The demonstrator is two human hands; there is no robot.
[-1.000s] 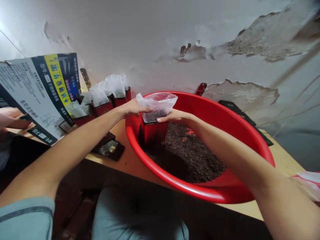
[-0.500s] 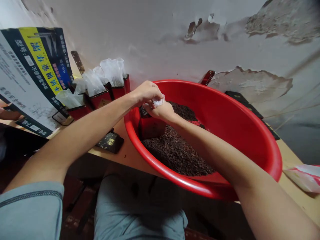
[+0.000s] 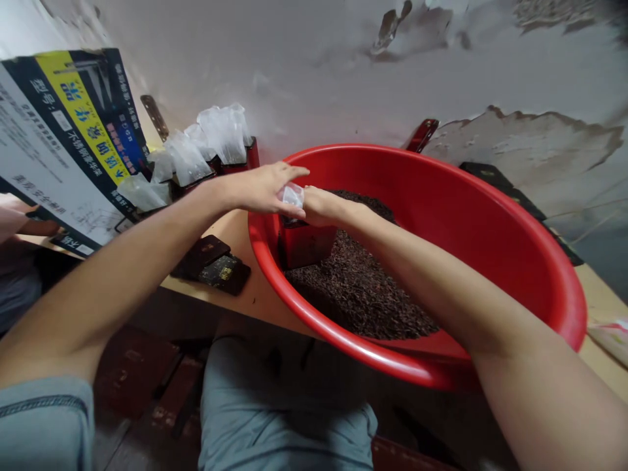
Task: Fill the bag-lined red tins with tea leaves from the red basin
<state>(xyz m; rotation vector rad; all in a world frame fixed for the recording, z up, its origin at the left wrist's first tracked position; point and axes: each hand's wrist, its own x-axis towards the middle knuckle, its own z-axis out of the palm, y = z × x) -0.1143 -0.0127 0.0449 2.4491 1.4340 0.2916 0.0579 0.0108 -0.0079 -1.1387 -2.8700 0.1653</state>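
Observation:
Inside the big red plastic basin [image 3: 495,216] stands a red box [image 3: 310,246], resting on dark dried shreds that look like loose tea [image 3: 373,288]. A translucent plastic bag [image 3: 292,195] sticks up from the box's mouth. My left hand [image 3: 267,188] is at the bag's left side, its thumb and fingers spread apart around it. Against the bag's right side, my right hand [image 3: 321,206] has its fingers curled in. They seem to pinch the bag, though its fingertips are partly hidden.
Several red boxes with plastic bags [image 3: 223,134] stand at the back left, beside a large printed carton [image 3: 73,137]. Dark lids [image 3: 223,271] lie at the table's front edge. Black pieces [image 3: 490,180] lie behind the basin, near the peeling wall. Another person's arm [image 3: 39,226] shows far left.
My left hand has opened, its fingers spreading away from the bag they were pinching. More of the bag shows between my hands. The view has shifted slightly.

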